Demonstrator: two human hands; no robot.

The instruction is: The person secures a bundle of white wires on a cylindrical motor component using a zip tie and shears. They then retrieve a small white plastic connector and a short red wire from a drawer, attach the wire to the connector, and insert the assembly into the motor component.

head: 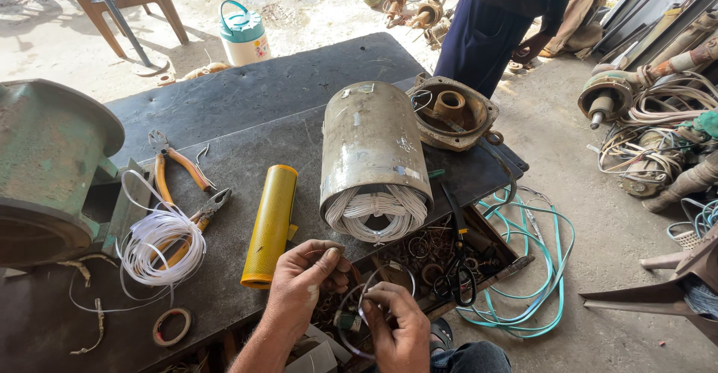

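Head view: your left hand [303, 283] and right hand [396, 324] both pinch 1 thin wire ring [385, 287], held just below the motor stator [374, 164], with the yellow tube [271, 223] left of your grip.

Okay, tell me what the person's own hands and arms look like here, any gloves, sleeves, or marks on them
Both hands are bare, no gloves. The left hand has a pale smudge of dust or paint on its back, and its forearm shows no sleeve. The right hand looks grimy around the knuckles; its wrist is out of frame. No rings or watch are visible.
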